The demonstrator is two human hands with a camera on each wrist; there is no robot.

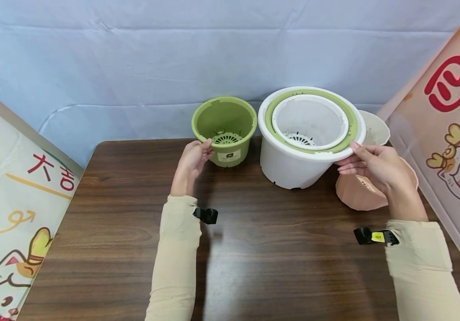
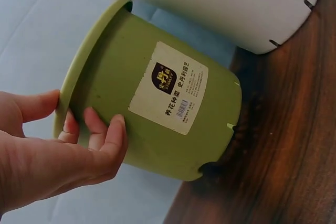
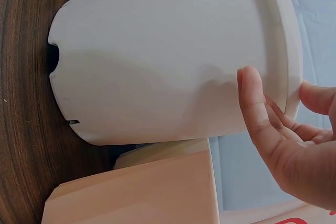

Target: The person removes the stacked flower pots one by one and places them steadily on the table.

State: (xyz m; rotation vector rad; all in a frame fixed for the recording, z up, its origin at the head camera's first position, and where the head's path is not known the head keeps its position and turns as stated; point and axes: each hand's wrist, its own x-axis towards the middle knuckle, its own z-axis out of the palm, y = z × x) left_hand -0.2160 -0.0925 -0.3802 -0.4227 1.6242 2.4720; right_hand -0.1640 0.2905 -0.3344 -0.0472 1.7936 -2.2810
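Note:
At the back of the table stands a green flowerpot [image 1: 234,154] with a slotted bottom and a paper label [image 2: 169,87]. My left hand [image 1: 196,158] pinches its rim at the front left, thumb on top and fingers beneath. Close to its right is a large white flowerpot [image 1: 290,167], with a green-rimmed pot [image 1: 354,127] and a smaller white pot [image 1: 314,118] nested inside it. My right hand [image 1: 382,167] grips the large pot's rim at the front right, the thumb on the edge and fingers under it, as the right wrist view also shows.
A pink faceted pot [image 1: 358,194] sits behind and below my right hand, partly covered by it. Farther back is a cream pot [image 1: 374,129], half hidden by the large white one. Pale blue cloth [image 1: 133,67] hangs behind the dark wooden table [image 1: 254,249]; printed panels flank both sides.

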